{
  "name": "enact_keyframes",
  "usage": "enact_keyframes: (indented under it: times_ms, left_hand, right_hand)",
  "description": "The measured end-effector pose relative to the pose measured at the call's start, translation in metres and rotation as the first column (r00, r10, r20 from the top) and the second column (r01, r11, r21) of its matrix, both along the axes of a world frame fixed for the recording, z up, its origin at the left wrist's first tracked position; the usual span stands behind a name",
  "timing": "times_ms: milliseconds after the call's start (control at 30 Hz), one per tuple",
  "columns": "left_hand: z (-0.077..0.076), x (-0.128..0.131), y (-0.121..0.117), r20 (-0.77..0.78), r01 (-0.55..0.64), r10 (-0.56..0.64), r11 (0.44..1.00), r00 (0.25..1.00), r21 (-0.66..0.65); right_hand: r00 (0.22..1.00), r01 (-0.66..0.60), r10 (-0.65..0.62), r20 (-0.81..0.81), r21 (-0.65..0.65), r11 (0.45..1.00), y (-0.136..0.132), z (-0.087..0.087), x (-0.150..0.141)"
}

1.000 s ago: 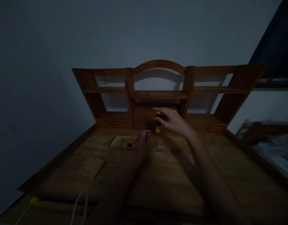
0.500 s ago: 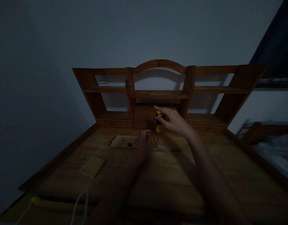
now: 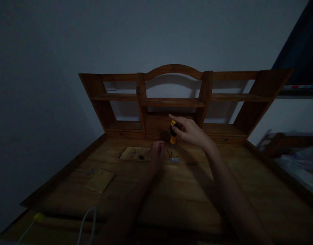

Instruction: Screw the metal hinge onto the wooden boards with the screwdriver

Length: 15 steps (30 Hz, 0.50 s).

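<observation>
A screwdriver (image 3: 173, 133) with a yellow and black handle stands nearly upright, its tip down at a small metal hinge (image 3: 175, 160) on the wooden desk top. My right hand (image 3: 189, 130) grips the handle between thumb and fingers, with the index finger stretched over its top. To the left, my left hand (image 3: 157, 152) rests on the desk with its fingers curled. Whether anything sits in those fingers is hidden. Just beyond that hand lies a torn piece of brown paper or board (image 3: 132, 153).
A wooden shelf unit (image 3: 173, 102) stands along the back of the desk (image 3: 187, 200). At left lie a square brown piece (image 3: 100, 181) and a small metal item (image 3: 90, 171). A white cable (image 3: 93, 221) loops at the front left, near a yellow object (image 3: 39, 217).
My right hand and the top of the screwdriver have shifted slightly to the right, and the thumb has changed its place on the handle. The left hand stays put.
</observation>
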<state>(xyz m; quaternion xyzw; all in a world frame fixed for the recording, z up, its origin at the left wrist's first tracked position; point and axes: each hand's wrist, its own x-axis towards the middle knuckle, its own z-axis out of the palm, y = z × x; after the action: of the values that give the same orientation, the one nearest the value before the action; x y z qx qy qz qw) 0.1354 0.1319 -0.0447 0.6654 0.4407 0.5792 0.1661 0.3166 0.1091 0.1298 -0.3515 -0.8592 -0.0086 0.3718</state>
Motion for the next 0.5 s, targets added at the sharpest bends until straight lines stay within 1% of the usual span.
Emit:
enact_keyframes:
  times_ms: [133, 233, 367, 500]
  left_hand:
    - [0.0004, 0.0005, -0.001, 0.007, 0.002, -0.002, 1.0, 1.0, -0.005]
    - [0.0013, 0.0006, -0.0024, 0.015, 0.005, -0.005, 1.0, 1.0, -0.003]
    - [0.0016, -0.0004, -0.0027, 0.0, 0.002, -0.002, 1.0, 1.0, -0.012]
    - [0.0014, -0.0008, -0.0018, 0.005, 0.011, -0.011, 1.0, 1.0, -0.01]
  right_hand:
    - [0.999, 0.032, -0.031, -0.007, 0.053, 0.998, 0.0007, -0.0016, -0.0028]
    - [0.998, 0.063, -0.063, 0.003, 0.036, 0.997, -0.0011, -0.0001, -0.003]
    - [1.0, 0.015, -0.015, 0.01, -0.029, 0.999, -0.0033, 0.0025, 0.0007]
    - [1.0, 0.007, -0.007, 0.006, -0.012, 1.0, -0.0018, 0.0023, 0.0029]
